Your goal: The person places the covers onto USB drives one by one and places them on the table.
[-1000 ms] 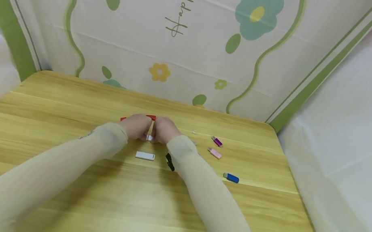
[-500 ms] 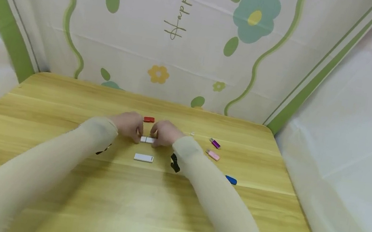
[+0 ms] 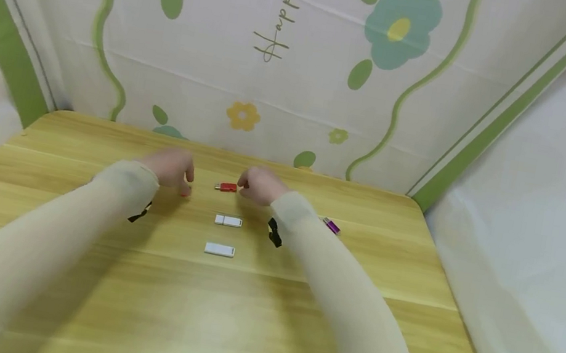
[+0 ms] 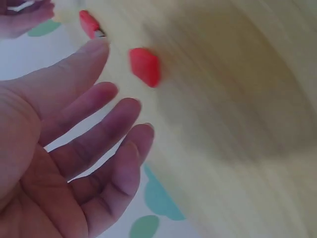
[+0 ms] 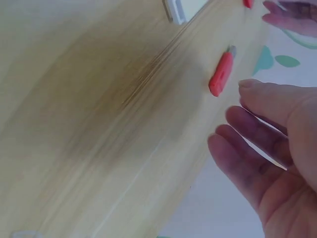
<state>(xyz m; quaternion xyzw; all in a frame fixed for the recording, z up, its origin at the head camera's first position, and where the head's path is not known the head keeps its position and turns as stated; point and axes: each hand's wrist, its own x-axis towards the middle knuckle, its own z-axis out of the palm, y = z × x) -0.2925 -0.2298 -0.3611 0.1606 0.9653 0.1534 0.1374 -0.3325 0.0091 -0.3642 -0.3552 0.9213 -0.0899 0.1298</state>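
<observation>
A red USB stick (image 3: 227, 187) with a bare metal plug lies on the wooden table between my hands. My right hand (image 3: 261, 185) is just right of it, fingers loosely bent and holding nothing. By the fingertips of my left hand (image 3: 172, 169) lies a small red cap (image 4: 144, 67), mostly covered by that hand in the head view. In the left wrist view the fingers are relaxed and apart from the cap. Nearer me lie two white USB sticks: one with a seam (image 3: 228, 221) across it, and a plain one (image 3: 219, 249) below.
A purple USB stick (image 3: 331, 226) lies right of my right hand, partly behind the sleeve (image 3: 333, 278). A floral cloth (image 3: 299, 79) hangs along the table's back edge, and white sheets hang at both sides.
Both hands have let go of the seamed white USB stick and moved apart and farther back, towards the red stick and cap. The right sleeve now covers the pink and blue sticks.
</observation>
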